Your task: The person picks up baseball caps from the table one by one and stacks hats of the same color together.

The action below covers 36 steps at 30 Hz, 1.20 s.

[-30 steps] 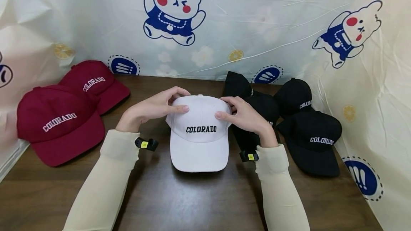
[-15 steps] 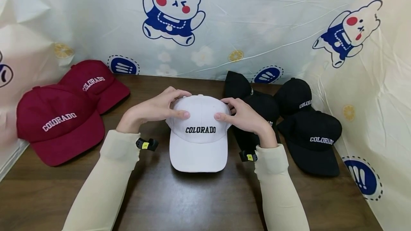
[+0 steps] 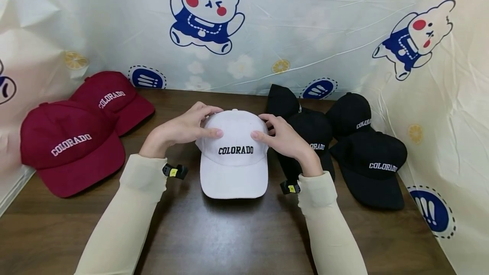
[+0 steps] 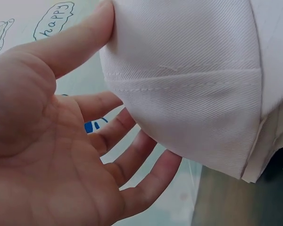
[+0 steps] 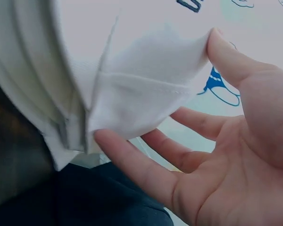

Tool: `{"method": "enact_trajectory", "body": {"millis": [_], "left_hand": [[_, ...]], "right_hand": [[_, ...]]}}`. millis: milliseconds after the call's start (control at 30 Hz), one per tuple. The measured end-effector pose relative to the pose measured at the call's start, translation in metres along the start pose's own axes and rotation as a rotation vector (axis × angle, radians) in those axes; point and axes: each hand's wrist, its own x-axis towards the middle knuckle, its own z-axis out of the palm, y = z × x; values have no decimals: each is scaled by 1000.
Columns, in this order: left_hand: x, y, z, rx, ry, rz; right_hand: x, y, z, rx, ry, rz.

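A white baseball cap [image 3: 234,177] with black COLORADO lettering sits mid-table, brim facing me. My left hand [image 3: 182,126] grips the left side of its crown, thumb on the front panel and fingers behind. On the opposite side my right hand [image 3: 284,137] holds the crown the same way. From the left wrist, the cap's side panel [image 4: 188,117] shows between thumb and curved fingers. Several layered white edges [image 5: 33,70] appear under the cap in the right wrist view, like caps nested together. The far side of the crown is hidden in the head view.
Two dark red COLORADO caps [image 3: 72,139] overlap at the left of the brown wooden table [image 3: 229,241]. Several black caps [image 3: 368,169] cluster at the right, close beside my right hand. A printed sheet [image 3: 267,24] with cartoon bears walls the back and sides.
Both hands have shifted the white cap slightly left and away from me, the right hand moving along with it. More of the lettering on a black cap behind my right hand now shows.
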Motion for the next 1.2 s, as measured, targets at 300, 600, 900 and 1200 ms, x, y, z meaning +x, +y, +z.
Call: {"method": "enact_trajectory", "body": {"millis": [300,600,900,1200], "left_hand": [[5,-9,-1,-6,30,-32],[6,-9,-1,0,63,-48],[5,-12,-3,14,97,-27],[4,-12,-5,47,109,9]], "right_hand": [[5,3,6,-25,38,13],[8,5,11,16,63,1],[10,6,16,-3,55,-30],[11,6,17,-58,61,-60]]}}
